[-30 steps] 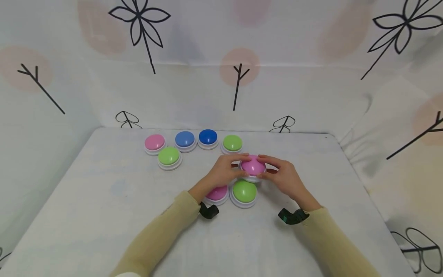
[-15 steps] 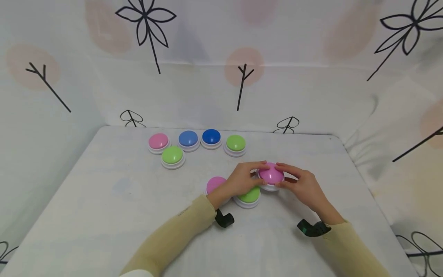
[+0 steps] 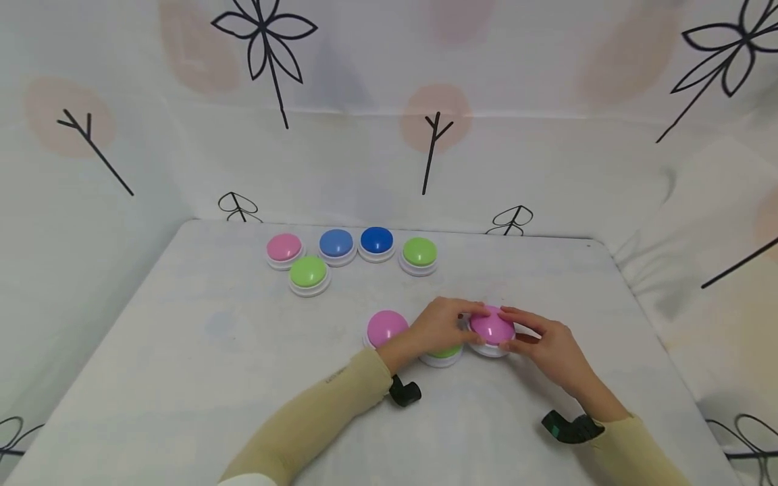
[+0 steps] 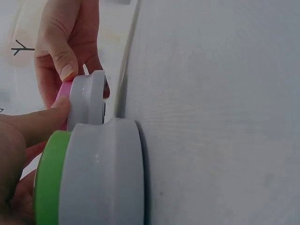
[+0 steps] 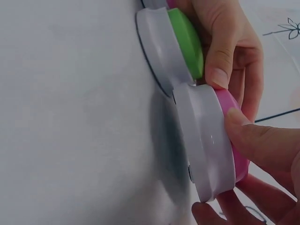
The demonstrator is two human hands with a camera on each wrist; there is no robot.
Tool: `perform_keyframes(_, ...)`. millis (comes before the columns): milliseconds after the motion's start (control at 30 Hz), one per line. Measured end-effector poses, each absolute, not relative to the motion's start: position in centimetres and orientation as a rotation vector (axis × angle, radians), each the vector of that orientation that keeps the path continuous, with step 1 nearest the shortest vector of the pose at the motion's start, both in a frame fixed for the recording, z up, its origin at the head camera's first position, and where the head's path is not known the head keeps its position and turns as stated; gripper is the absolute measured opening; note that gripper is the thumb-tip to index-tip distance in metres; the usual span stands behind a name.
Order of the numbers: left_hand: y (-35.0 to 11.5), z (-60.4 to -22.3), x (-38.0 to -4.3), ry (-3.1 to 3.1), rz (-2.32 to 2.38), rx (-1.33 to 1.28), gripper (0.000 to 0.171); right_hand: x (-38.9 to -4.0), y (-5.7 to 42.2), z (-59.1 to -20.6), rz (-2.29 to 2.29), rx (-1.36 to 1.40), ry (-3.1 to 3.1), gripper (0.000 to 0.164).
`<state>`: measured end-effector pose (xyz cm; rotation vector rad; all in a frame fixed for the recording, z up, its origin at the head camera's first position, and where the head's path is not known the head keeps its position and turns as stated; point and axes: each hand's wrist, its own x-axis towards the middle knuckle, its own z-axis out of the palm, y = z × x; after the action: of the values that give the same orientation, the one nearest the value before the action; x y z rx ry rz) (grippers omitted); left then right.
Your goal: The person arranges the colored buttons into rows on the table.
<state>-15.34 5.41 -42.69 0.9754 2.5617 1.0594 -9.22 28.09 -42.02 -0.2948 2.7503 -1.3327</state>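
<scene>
Both hands hold one pink dome push button (image 3: 492, 328) with a white round base. My left hand (image 3: 440, 327) pinches its left side and my right hand (image 3: 552, 347) its right side, fingertips and thumbs at the dome's rim. In the right wrist view, the base (image 5: 201, 145) stands off the table at a tilt, with a shadow beneath. A green push button (image 4: 50, 180) sits on the table just left of it; in the head view my left hand covers most of it. Another pink push button (image 3: 386, 328) stands further left, partly behind my left wrist.
On the table (image 3: 200, 391), towards the back, are a pink button (image 3: 283, 248), a light green one (image 3: 308, 271), a light blue one (image 3: 336, 244), a dark blue one (image 3: 377, 240) and a green one (image 3: 419, 252). A patterned cloth backdrop (image 3: 340, 155) rises behind.
Both hands have carried the pink push button rightward and nearer, from behind the front green button to its right side. The head view has shifted slightly.
</scene>
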Motion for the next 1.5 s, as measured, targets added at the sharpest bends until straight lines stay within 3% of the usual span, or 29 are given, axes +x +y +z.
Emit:
perform_keyframes(1200,5.1,-43.3,-15.8,2.588,0.815,1.194,0.053,-7.9,27.9,-43.0,-1.300,-0.370,2.777,0.054)
perform_keyframes(1500,5.1,-43.3,-15.9,2.570,0.804,1.223,0.053,-8.1,28.0,-43.2,-1.333,-0.415,2.798,0.042)
